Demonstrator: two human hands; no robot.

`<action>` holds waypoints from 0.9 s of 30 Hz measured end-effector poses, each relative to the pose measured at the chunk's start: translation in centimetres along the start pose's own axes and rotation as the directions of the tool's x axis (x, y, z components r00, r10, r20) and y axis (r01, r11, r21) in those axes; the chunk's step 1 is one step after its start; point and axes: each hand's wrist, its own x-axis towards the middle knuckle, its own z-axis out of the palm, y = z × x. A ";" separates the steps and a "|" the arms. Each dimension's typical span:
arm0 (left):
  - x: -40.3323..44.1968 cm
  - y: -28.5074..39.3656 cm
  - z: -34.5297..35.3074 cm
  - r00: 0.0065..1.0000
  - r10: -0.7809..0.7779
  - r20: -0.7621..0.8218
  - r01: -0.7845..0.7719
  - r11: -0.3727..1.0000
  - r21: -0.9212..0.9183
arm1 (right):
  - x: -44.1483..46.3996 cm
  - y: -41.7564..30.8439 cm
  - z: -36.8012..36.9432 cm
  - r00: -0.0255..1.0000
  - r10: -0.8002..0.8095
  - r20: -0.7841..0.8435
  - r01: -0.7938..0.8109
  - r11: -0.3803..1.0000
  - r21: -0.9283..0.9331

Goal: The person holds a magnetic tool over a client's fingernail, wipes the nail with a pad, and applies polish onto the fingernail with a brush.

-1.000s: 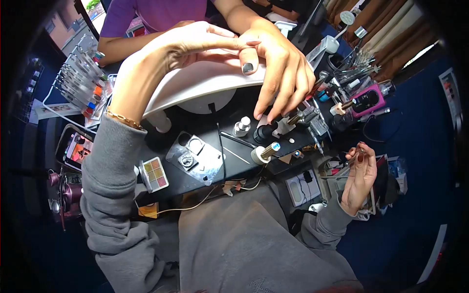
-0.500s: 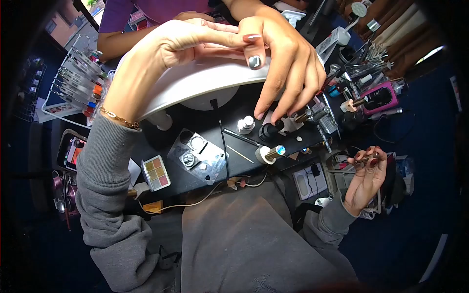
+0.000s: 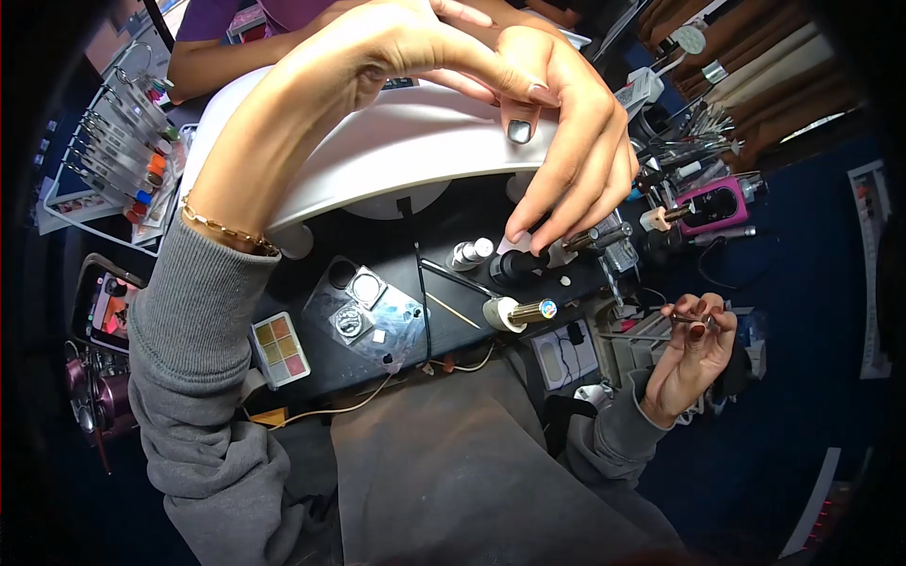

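1. Head view, left hand [image 3: 434,47]: closed about the thumb of the other person's hand [image 3: 587,118], own thumb laid over it, gold-toned bracelet [image 3: 226,230] at the wrist.
2. Other person's hand: over the near edge of a white curved rest [image 3: 363,156], fingers pointing down. Thumb nail [image 3: 519,131] dark grey, glossy.
3. Those fingers reach down to a dark bottle [image 3: 512,269]; contact cannot be told.
4. Right hand [image 3: 687,363]: raised off to the right, well apart from the left, fingertips pinched on a slender tool [image 3: 686,318]. Kind of tool too small to tell.
5. Dark tabletop [image 3: 448,337]: silver-capped bottle [image 3: 469,254] just beside the dark one; white bottle [image 3: 501,313] with gold cap nearer the wearer.
6. Left of these: pale stick [image 3: 454,311], long dark brush [image 3: 423,292], then clear sheet [image 3: 401,328] bearing two small square pots [image 3: 357,304].
7. Six-pan palette [image 3: 281,351] near the grey left sleeve [image 3: 193,330]; phone [image 3: 107,307] beyond it.
8. Far right: pink device [image 3: 714,206] among bottles and tools.
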 end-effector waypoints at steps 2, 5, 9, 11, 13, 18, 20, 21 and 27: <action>0.0 -0.2 0.0 1.000 0.014 0.001 -0.014 1.000 -0.001 | 0.4 -0.3 1.4 1.000 -0.015 -0.009 0.014 0.996 -0.086; 0.2 -0.6 0.0 0.999 0.035 0.012 -0.035 0.999 -0.001 | 1.5 -0.7 3.9 0.984 -0.172 0.052 0.178 0.973 -0.145; 0.1 -0.8 -0.1 0.998 0.063 0.017 -0.063 0.998 0.003 | 2.8 -1.5 7.5 0.939 -0.294 0.178 0.313 0.945 -0.093; 0.0 -0.8 -0.1 0.997 0.069 0.024 -0.070 0.997 0.013 | 3.1 -1.5 8.8 0.930 -0.292 0.225 0.322 0.940 -0.111; 0.0 -0.6 -0.2 0.997 0.071 0.034 -0.072 0.997 0.029 | 3.2 -1.5 9.2 0.946 -0.185 0.266 0.217 0.971 -0.097; -0.9 0.1 0.8 0.992 0.081 0.094 -0.091 0.990 0.109 | 3.6 -1.1 8.3 0.982 -0.058 0.179 0.072 0.995 -0.073; -0.9 0.4 1.9 0.987 0.091 0.134 -0.111 0.981 0.157 | 4.0 -1.2 5.5 0.989 -0.053 0.138 0.061 0.997 -0.055; -0.8 0.5 2.2 0.984 0.095 0.150 -0.121 0.977 0.177 | 4.2 -1.2 4.1 0.999 -0.034 0.033 0.037 0.995 -0.088; 0.2 1.3 1.2 0.993 0.032 0.116 -0.058 0.972 0.229 | 3.8 0.6 -4.0 0.969 0.083 -0.231 -0.161 0.925 -0.343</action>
